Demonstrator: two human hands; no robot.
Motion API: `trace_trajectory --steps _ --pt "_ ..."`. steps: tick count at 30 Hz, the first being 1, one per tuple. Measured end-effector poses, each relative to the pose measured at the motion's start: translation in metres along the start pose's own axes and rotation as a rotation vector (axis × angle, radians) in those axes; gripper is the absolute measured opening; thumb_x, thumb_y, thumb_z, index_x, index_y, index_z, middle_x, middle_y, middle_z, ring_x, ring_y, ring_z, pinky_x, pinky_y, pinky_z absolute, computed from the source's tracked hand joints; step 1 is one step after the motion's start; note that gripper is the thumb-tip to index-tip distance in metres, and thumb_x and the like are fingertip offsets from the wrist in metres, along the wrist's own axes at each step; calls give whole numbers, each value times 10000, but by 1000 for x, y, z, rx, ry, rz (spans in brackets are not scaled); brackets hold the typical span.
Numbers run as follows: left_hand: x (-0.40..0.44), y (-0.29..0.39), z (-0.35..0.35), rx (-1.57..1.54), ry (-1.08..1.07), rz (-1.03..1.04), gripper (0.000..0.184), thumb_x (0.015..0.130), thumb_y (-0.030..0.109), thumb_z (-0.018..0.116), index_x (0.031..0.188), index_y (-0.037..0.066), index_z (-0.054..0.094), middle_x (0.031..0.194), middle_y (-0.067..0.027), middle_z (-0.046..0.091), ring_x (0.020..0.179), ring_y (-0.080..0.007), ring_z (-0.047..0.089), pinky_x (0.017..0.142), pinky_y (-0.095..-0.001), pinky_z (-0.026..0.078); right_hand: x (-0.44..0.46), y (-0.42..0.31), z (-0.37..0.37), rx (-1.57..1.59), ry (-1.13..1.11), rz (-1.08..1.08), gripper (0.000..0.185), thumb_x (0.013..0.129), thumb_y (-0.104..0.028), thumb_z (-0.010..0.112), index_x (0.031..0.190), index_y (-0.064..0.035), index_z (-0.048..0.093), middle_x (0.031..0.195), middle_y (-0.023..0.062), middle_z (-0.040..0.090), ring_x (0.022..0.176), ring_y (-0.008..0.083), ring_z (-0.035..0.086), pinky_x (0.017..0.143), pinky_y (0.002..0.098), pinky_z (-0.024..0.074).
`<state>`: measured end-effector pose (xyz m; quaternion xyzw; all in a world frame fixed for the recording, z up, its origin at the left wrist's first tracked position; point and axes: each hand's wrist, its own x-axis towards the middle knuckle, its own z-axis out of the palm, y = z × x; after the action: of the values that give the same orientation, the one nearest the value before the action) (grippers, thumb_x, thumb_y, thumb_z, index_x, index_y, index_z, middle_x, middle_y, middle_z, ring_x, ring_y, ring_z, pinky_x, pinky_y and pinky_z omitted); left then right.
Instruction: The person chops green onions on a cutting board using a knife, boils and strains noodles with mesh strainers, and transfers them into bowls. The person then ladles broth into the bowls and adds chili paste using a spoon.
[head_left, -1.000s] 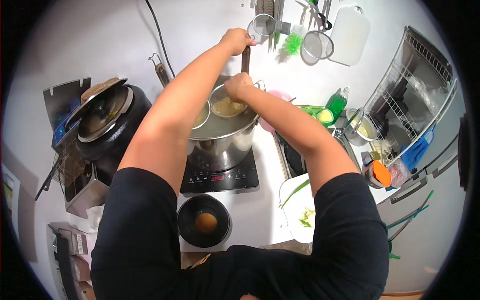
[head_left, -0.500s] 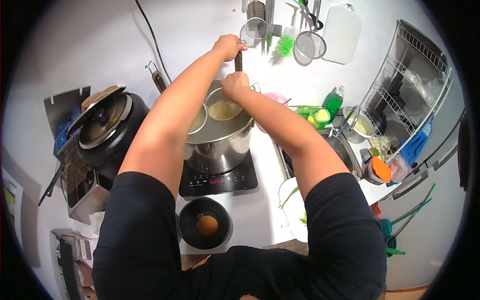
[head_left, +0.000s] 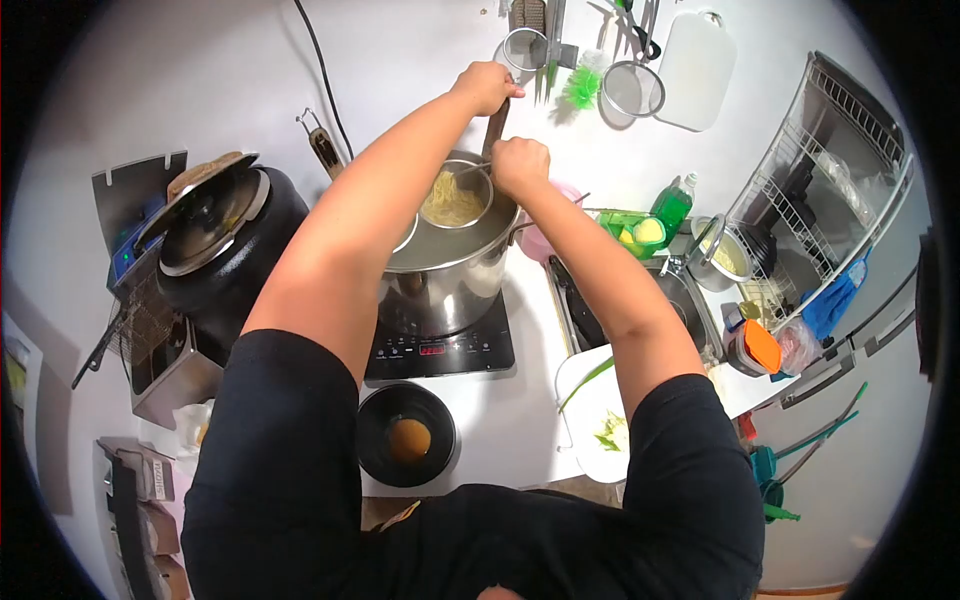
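The left hand (head_left: 487, 88) is clamped on the brown handle of a round strainer (head_left: 487, 211), which holds tangled, pale noodles (head_left: 452, 205) inside the shiny steel pot (head_left: 435, 302). The right hand (head_left: 521, 168), apart from the left, is closed on a thin utensil (head_left: 474, 167) reaching the noodles. The 2 arms pass over the pot's curved rim; smooth white counter (head_left: 515, 430) extends right of the round black bowl (head_left: 374, 438).

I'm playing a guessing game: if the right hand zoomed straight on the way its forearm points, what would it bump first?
Probably the brown handle, just ahead of the right hand in the picture. Depth is unclear, though, so it might slip past.
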<state>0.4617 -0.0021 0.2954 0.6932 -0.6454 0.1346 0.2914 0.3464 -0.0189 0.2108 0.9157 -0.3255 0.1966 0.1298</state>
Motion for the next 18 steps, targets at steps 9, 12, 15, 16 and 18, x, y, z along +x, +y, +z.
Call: trace_trajectory --steps 9,12,15,16,18 --pt "0 2 -2 -6 -6 -64 381 783 369 642 891 4 653 893 -159 657 861 -313 614 784 -376 465 -7 4 -16 20 60 14 143 691 -171 617 783 -91 692 783 131 671 740 265 670 644 370 530" --pt "1 1 -2 23 1 -43 383 779 366 648 897 2 649 887 -156 657 851 -311 614 782 -374 465 -1 -12 1 -123 66 -199 157 762 -143 552 755 -121 707 751 64 682 747 234 673 644 354 525" --pt "1 2 -5 9 -55 -142 380 778 365 649 898 4 649 879 -153 658 842 -313 613 780 -373 466 0 -33 17 -362 -244 -452 166 791 -185 572 872 -154 713 902 30 688 855 194 662 681 336 521" --pt "-2 1 -6 -3 -13 -115 373 782 367 644 894 11 651 867 -155 657 826 -310 616 769 -378 468 7 -37 16 -362 -238 -456 166 791 -185 572 872 -154 713 902 30 688 855 194 662 681 336 521" --pt "-4 0 -9 13 3 -113 374 783 368 643 902 14 652 872 -156 657 831 -310 615 769 -379 468 17 -45 9 -208 -207 -337 191 792 -191 585 936 -157 706 985 27 675 929 197 644 711 330 519"
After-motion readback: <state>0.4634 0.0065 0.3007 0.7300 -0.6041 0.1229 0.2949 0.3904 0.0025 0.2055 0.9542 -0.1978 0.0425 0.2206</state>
